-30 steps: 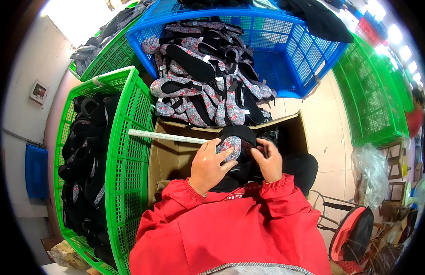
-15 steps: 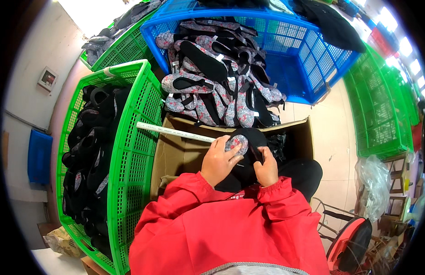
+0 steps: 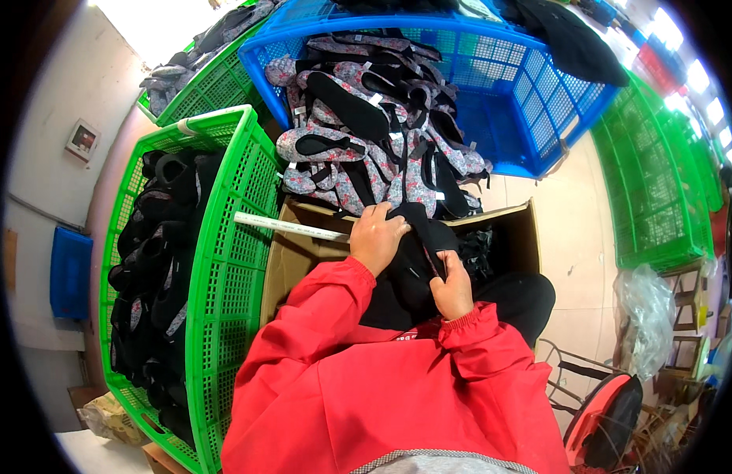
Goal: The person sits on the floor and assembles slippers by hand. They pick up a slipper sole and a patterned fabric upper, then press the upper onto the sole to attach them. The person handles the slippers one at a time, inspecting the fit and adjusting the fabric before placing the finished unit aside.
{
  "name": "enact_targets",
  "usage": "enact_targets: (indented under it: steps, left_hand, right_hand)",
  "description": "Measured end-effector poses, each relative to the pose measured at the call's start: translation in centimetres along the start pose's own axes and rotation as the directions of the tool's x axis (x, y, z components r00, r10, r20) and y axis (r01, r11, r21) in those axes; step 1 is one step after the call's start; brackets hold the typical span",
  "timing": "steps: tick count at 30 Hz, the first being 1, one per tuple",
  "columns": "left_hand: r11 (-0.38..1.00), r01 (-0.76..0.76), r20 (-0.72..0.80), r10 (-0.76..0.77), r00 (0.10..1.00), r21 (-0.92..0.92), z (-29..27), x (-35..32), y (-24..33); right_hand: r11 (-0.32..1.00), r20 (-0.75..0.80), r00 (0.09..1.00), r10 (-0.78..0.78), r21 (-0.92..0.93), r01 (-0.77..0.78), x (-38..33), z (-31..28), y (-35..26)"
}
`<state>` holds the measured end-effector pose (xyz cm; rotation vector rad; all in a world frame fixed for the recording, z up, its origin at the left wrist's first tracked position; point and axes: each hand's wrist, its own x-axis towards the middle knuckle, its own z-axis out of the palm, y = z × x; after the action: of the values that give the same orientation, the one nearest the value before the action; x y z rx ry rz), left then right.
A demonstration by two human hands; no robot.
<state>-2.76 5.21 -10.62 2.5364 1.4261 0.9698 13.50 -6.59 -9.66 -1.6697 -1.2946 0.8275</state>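
A black fabric slipper (image 3: 414, 265) is stretched between my two hands above my lap. My left hand (image 3: 375, 240) is closed on its far left part, beside the end of a white plastic pipe (image 3: 291, 227). Whether the pipe runs on into the slipper is hidden by that hand. My right hand (image 3: 453, 287) pinches the slipper's right edge between thumb and fingers. Mostly black fabric shows on it, blending into my dark trousers. Beneath lies an open cardboard box (image 3: 496, 225), with black plastic (image 3: 476, 251) inside.
A blue crate (image 3: 492, 130) lies tipped ahead, floral slippers (image 3: 322, 146) spilling from it toward the box. On the left stands a green crate (image 3: 223, 292) of black slippers (image 3: 164, 237). Another green crate (image 3: 654, 182) and a clear plastic bag (image 3: 646, 320) are on the right.
The floral toe has gone from sight, and the slipper now shows black. My left hand has moved slightly up and away; my right hand is still on the slipper's right edge.
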Motion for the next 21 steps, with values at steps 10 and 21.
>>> enact_targets:
  steps: [10,21]
  left_hand:
    - [0.950,-0.124,0.267,0.045,0.963,0.287,1.8,2.8,-0.2]
    - [0.893,-0.096,0.550,-0.183,0.815,0.440,3.1,4.2,0.4]
  right_hand:
    - [1.000,0.007,1.000,0.003,0.002,-0.003,0.7,0.3,0.9]
    - [1.000,0.011,1.000,0.010,-0.020,-0.010,0.6,0.2,0.2]
